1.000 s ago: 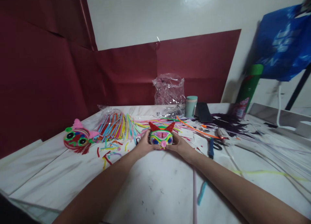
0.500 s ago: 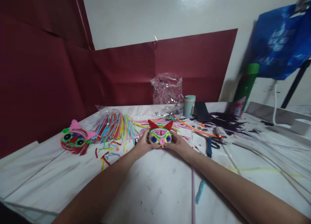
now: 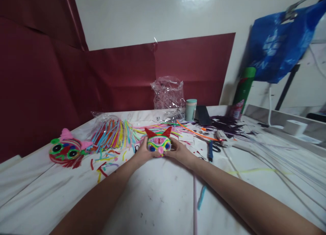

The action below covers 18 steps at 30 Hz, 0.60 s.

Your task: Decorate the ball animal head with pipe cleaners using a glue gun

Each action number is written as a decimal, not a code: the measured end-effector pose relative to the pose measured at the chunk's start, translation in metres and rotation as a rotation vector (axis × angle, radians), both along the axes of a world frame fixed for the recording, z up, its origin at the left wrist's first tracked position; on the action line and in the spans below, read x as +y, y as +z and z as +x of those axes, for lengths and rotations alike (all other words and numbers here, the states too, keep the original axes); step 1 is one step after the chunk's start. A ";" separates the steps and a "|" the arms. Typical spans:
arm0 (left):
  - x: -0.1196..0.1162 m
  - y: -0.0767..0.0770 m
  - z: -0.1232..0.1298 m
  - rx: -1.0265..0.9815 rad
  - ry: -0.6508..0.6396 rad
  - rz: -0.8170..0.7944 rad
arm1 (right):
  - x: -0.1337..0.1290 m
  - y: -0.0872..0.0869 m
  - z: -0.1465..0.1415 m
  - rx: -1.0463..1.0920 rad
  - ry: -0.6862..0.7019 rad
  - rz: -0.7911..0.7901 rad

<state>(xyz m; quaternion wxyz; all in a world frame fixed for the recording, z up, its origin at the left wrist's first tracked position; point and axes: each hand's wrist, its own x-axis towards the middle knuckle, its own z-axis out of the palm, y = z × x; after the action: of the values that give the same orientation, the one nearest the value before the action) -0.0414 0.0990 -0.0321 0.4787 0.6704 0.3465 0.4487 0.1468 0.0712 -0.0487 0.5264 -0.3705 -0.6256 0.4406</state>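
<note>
Between my two hands is a small animal head made of pipe cleaners (image 3: 159,140), with red pointed ears, blue eyes and a pink nose facing me. My left hand (image 3: 144,152) is closed on its left side, the thumb at the lower edge. On the other side my right hand (image 3: 179,151) grips it in the same way. The fingers behind the head are hidden. Its underside is at or just above the marble-patterned tabletop (image 3: 158,190); I cannot tell which. Behind it lie loose coloured pipe cleaners (image 3: 137,131).
A second pipe-cleaner figure (image 3: 66,150) sits at the left, beside a clear bag of coloured stems (image 3: 109,134). Cut scraps (image 3: 103,167) lie nearby. Toward the back right stand a green cup (image 3: 190,110) and a dark phone-like slab (image 3: 203,115). A blue-handled tool (image 3: 210,150) lies right of my hands.
The whole scene has shifted left in the picture as the head camera turned slightly right. Both hands keep their hold on the pipe-cleaner head.
</note>
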 end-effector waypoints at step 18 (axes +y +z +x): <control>0.009 -0.011 -0.001 -0.206 -0.125 0.134 | -0.010 0.021 0.001 0.019 0.020 -0.007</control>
<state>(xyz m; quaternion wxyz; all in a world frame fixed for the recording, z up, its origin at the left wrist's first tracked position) -0.0429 0.1079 -0.0430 0.4930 0.6714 0.2225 0.5067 0.1480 0.0613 -0.0281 0.5264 -0.3619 -0.6228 0.4516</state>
